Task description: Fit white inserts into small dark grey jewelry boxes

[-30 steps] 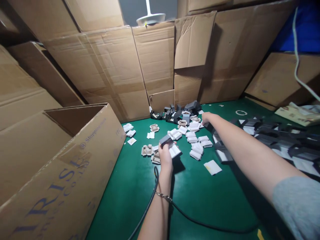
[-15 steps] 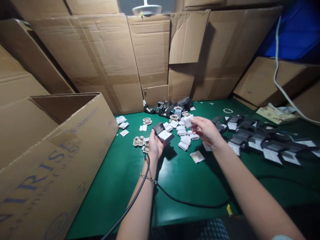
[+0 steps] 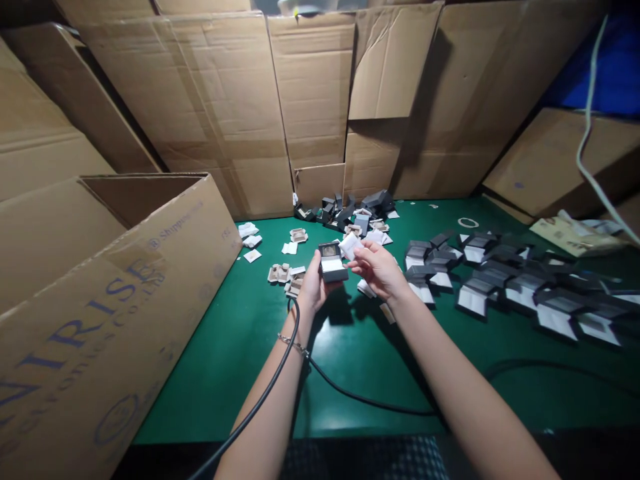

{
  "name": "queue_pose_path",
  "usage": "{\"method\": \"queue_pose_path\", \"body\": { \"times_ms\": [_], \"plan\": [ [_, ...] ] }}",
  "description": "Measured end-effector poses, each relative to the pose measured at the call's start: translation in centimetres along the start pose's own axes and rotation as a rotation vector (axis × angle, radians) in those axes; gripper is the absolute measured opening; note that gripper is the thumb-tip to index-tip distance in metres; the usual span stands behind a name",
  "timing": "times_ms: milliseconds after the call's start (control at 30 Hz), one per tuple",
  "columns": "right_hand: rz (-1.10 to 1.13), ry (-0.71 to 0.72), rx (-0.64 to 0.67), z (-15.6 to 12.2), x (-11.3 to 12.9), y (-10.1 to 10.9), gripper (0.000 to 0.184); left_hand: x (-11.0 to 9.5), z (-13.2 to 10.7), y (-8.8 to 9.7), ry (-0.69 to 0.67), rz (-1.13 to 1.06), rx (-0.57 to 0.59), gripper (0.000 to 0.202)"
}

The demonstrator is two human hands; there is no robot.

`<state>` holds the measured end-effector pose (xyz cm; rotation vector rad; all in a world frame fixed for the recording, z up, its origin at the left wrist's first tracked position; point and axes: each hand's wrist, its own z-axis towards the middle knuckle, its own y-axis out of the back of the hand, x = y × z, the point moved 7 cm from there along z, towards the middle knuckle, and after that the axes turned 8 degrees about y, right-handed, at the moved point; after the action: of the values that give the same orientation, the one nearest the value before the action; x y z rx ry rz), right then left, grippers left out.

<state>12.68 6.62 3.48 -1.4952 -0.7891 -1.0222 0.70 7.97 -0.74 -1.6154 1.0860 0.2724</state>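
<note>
My left hand [image 3: 311, 287] is closed around a small dark grey box [image 3: 332, 261] that stands open, with a white lining showing inside. Just to its right, my right hand [image 3: 379, 269] pinches a small white insert [image 3: 350, 245] beside the box's open top. Both hands hover over the green table [image 3: 350, 353], in front of a scatter of white inserts [image 3: 373, 237] and tan cardboard pieces [image 3: 281, 273]. A bracelet shows on my left wrist.
A large open cardboard carton [image 3: 115, 287] printed with blue letters stands at the left. Rows of open dark boxes [image 3: 505, 280] lie at the right. More dark boxes [image 3: 350, 205] are heaped at the back against cardboard walls. A black cable [image 3: 360, 399] crosses the table.
My right hand drew back from the pile with a white insert and brought it to the box. My left hand turned the box upright and nearer.
</note>
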Motion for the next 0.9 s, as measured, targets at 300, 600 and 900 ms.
{"method": "queue_pose_path", "body": {
  "times_ms": [300,600,900],
  "plan": [
    [0.077,0.077,-0.013,-1.4,-1.0,0.2,0.035,-0.2,-0.3,0.3,-0.001,-0.035,-0.054,0.052],
    [-0.136,0.158,-0.073,-1.0,-0.7,1.7,0.031,0.4,-0.2,-0.6,-0.052,0.059,-0.002,0.041],
    [-0.554,0.162,0.022,-0.5,-1.1,2.3,0.02,1.4,1.0,0.9,-0.114,0.146,-0.049,0.031]
  ]
}}
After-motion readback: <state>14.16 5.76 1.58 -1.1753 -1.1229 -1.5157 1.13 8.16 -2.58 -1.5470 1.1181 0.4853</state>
